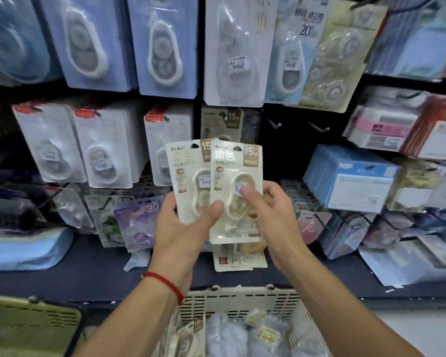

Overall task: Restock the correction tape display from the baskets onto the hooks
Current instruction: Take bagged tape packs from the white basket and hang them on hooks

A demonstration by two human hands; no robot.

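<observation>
Hanging packs (162,42) crowding dark pegboard (281,155) w/ ledge (93,269).

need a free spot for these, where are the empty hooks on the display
In the head view, two bare hooks stick out right of centre, just above and right of the beige packs held in both hands, below the top row's white card.

Head cam, single view, wide-angle

Looks forward and slightly down from the wearer's head, square-on to the hook display (165,99) at close range; both forearms enter from bottom edge, white basket (242,300) just below; strong barrel bend at frame edges; no second view
</observation>
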